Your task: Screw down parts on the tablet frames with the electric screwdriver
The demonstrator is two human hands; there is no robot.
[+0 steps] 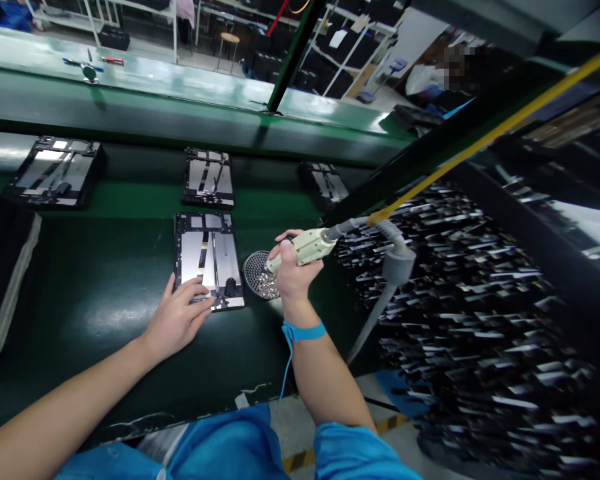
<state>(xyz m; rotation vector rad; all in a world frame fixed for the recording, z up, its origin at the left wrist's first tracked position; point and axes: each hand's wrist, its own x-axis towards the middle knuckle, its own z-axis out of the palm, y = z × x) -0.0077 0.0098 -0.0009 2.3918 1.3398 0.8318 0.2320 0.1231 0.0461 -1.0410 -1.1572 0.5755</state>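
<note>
An opened tablet device [223, 257], its back off and silver inner plates showing, lies on the green bench. Across its lower left edge rests my left hand [177, 317], fingers stretched out and slightly apart. A pale green electric screwdriver [307, 247] lies in the closed grip of my right hand [294, 275], pointing down and left. Its tip reaches over a round dish [253, 272] with a grid of holes and many small loose screws [269, 287], just right of the tablet. Whether the bit carries a screw is too small to tell.
Several similar open devices sit along the far strip, including one device [209, 177] directly behind. A dark stack [5, 273] stands at the left. On the right are a grey jointed pipe [397, 267], a yellow cord [480, 147] and densely packed dark parts [470, 320]. A blue wrist strap's cord hangs down.
</note>
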